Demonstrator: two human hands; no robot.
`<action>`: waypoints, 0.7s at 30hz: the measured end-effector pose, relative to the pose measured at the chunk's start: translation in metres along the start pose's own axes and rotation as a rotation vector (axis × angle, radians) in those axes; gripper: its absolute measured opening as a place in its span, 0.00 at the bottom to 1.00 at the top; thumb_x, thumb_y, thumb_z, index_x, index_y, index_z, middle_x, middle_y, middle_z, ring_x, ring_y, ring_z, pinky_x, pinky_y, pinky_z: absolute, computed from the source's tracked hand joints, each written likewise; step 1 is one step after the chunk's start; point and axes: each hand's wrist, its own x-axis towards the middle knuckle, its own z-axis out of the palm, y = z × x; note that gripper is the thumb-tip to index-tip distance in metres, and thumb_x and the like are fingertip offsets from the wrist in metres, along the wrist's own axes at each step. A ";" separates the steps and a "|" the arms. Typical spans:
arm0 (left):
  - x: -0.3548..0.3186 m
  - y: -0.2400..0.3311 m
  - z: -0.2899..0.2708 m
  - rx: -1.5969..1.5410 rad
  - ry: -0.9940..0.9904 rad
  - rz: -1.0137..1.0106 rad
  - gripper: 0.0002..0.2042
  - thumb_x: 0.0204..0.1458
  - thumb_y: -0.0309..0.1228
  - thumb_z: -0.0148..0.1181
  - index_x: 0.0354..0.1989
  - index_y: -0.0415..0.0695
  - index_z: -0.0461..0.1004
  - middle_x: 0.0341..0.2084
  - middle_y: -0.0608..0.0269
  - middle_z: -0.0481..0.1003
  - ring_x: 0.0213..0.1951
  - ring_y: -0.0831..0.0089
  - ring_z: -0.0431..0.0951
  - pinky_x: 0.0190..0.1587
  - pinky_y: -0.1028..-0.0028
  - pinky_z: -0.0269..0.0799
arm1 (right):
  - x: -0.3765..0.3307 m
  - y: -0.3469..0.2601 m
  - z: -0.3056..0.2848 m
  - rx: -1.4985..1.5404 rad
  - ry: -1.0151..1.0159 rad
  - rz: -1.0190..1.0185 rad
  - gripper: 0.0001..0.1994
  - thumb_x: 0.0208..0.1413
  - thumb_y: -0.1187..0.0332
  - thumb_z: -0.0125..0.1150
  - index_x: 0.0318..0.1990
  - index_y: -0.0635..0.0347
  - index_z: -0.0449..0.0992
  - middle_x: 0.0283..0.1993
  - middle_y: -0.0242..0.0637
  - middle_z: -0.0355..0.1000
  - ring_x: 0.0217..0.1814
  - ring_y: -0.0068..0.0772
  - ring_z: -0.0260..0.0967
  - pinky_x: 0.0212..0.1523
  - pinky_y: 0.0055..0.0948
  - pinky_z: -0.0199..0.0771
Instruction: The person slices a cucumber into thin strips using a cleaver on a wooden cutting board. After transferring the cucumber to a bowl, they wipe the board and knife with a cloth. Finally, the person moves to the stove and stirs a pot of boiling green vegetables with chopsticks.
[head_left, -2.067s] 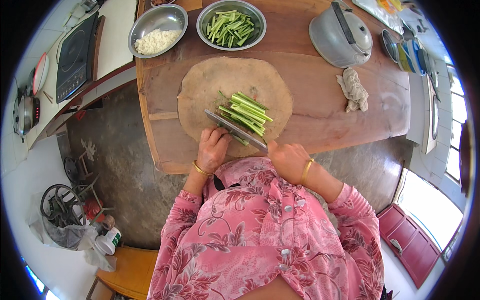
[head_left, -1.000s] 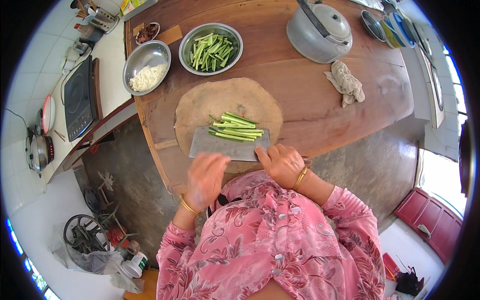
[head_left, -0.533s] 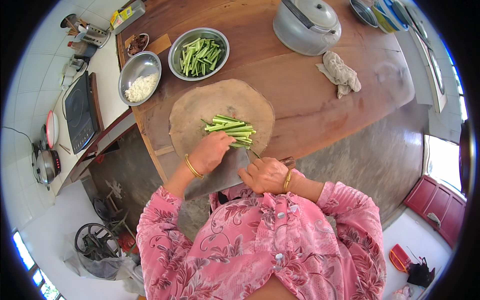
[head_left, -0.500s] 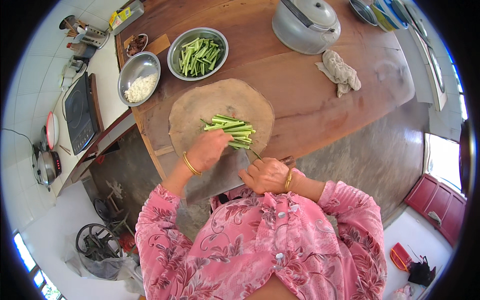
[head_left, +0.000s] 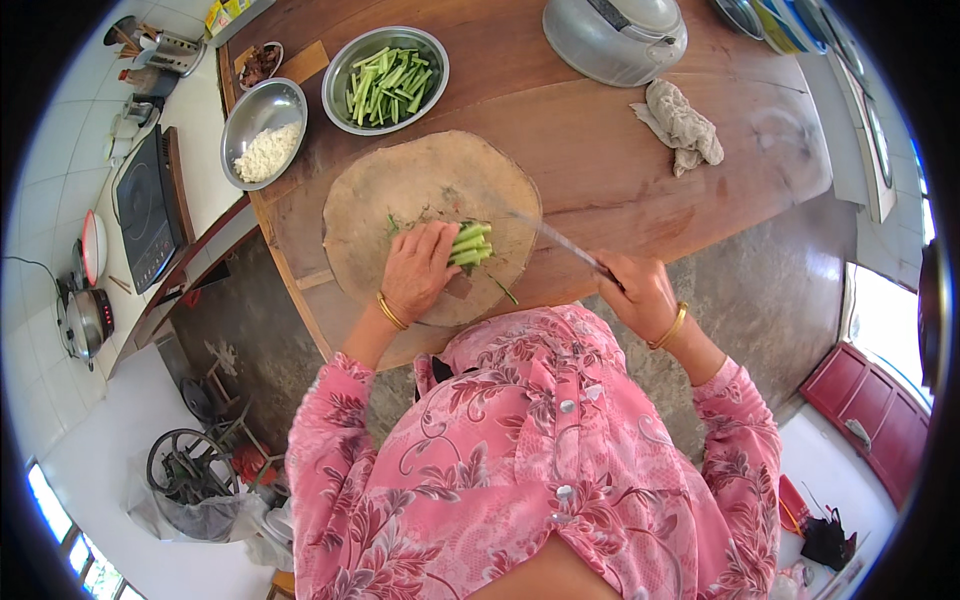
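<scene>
My left hand (head_left: 416, 268) is closed over a bundle of pale green vegetable sticks (head_left: 472, 243), pressing them onto the round wooden chopping board (head_left: 440, 165). Their cut ends stick out to the right of my fingers. To the right of the board, my right hand (head_left: 640, 292) grips a cleaver (head_left: 562, 240) by its handle. Its blade is seen nearly edge-on, slanting over the board's right side, apart from the sticks. A thin green strip (head_left: 505, 290) lies near the board's front edge, and small scraps lie by my left fingers.
Behind the board stand a metal bowl of green sticks (head_left: 440, 95) and a metal bowl with white crumbly food (head_left: 228, 150). A small dish of dark food (head_left: 262, 64) sits farther back. A grey kettle (head_left: 610, 50) and a crumpled cloth (head_left: 682, 128) are on the wooden table.
My right hand has moved right and lifted the cleaver, which was low at the board's near edge, up over its right side. My left hand has closed over the sticks and gathered them.
</scene>
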 end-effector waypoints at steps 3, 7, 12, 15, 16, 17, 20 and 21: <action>0.009 0.007 0.001 0.088 0.100 -0.275 0.35 0.37 0.36 0.66 0.56 0.39 0.61 0.47 0.54 0.65 0.49 0.56 0.66 0.48 0.62 0.60 | 0.013 -0.001 0.016 0.121 0.025 0.182 0.08 0.50 0.72 0.55 0.37 0.65 0.72 0.22 0.48 0.66 0.21 0.44 0.63 0.23 0.34 0.64; 0.021 0.011 0.000 0.166 0.173 -0.496 0.35 0.40 0.39 0.64 0.58 0.38 0.59 0.49 0.51 0.65 0.50 0.53 0.65 0.50 0.58 0.59 | 0.030 -0.005 0.027 0.207 -0.007 0.266 0.08 0.51 0.71 0.55 0.36 0.66 0.72 0.22 0.50 0.64 0.21 0.46 0.61 0.23 0.34 0.62; 0.014 0.043 -0.009 0.115 0.220 -0.209 0.25 0.44 0.40 0.59 0.51 0.44 0.68 0.51 0.55 0.65 0.52 0.52 0.64 0.55 0.48 0.53 | 0.037 0.005 0.030 0.196 -0.025 0.239 0.07 0.51 0.71 0.55 0.35 0.66 0.71 0.23 0.53 0.64 0.23 0.54 0.63 0.24 0.37 0.63; 0.001 0.067 0.009 -0.103 0.126 0.136 0.15 0.41 0.34 0.58 0.39 0.46 0.73 0.48 0.58 0.67 0.51 0.55 0.65 0.57 0.49 0.53 | 0.043 0.010 0.031 0.212 -0.026 0.227 0.07 0.51 0.71 0.55 0.34 0.66 0.71 0.23 0.53 0.64 0.23 0.55 0.63 0.24 0.38 0.63; 0.001 0.071 0.016 -0.122 0.124 0.129 0.14 0.40 0.33 0.58 0.37 0.46 0.73 0.46 0.59 0.68 0.50 0.57 0.66 0.56 0.51 0.55 | 0.042 0.009 0.032 0.235 -0.027 0.249 0.07 0.51 0.71 0.55 0.34 0.66 0.71 0.22 0.53 0.64 0.23 0.55 0.63 0.24 0.38 0.63; 0.003 0.076 0.021 -0.146 0.118 0.124 0.13 0.39 0.32 0.58 0.36 0.45 0.73 0.44 0.59 0.69 0.49 0.58 0.67 0.55 0.53 0.57 | 0.041 0.009 0.033 0.258 -0.027 0.278 0.07 0.51 0.71 0.55 0.33 0.67 0.71 0.22 0.53 0.64 0.23 0.55 0.63 0.24 0.39 0.63; 0.007 0.076 0.030 -0.199 0.118 0.135 0.09 0.38 0.29 0.58 0.31 0.45 0.73 0.38 0.61 0.70 0.45 0.61 0.69 0.49 0.60 0.62 | 0.045 0.008 0.033 0.254 -0.049 0.331 0.07 0.51 0.71 0.55 0.30 0.67 0.69 0.21 0.54 0.64 0.24 0.56 0.64 0.24 0.41 0.63; 0.008 0.075 0.030 -0.215 0.120 0.143 0.08 0.38 0.29 0.58 0.29 0.45 0.73 0.36 0.61 0.70 0.43 0.62 0.69 0.47 0.62 0.63 | 0.046 0.008 0.034 0.210 -0.037 0.288 0.07 0.50 0.71 0.55 0.30 0.67 0.68 0.21 0.54 0.64 0.24 0.56 0.65 0.25 0.42 0.63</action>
